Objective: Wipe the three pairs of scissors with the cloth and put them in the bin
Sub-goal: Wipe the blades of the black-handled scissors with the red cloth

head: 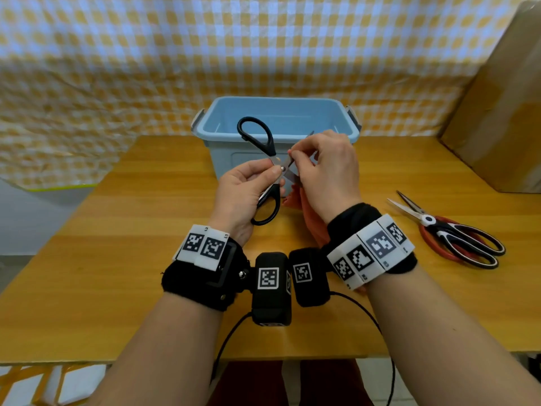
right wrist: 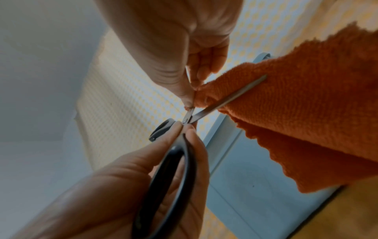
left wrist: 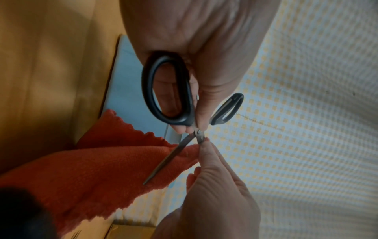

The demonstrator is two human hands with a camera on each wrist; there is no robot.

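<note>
Black-handled scissors (head: 271,148) are held above the table with their blades spread, in front of the blue bin (head: 222,137). My left hand (head: 275,174) grips them at the pivot and lower handle loop. My right hand (head: 292,155) pinches a fold of the orange cloth (head: 310,218) round one blade close to the pivot. In the left wrist view the other blade (left wrist: 174,153) lies bare across the cloth (left wrist: 92,169). The right wrist view shows the same pinch of my right hand (right wrist: 191,103) against the cloth (right wrist: 306,105). Red-handled scissors (head: 426,238) and black-and-white scissors (head: 456,234) lie overlapped on the table, right.
The wooden table (head: 117,259) ends just behind the bin, where a yellow checked sheet (head: 146,68) hangs. A tall cardboard box (head: 503,112) stands at the back right. Nothing shows inside the bin. Wrist camera cables trail off the near edge.
</note>
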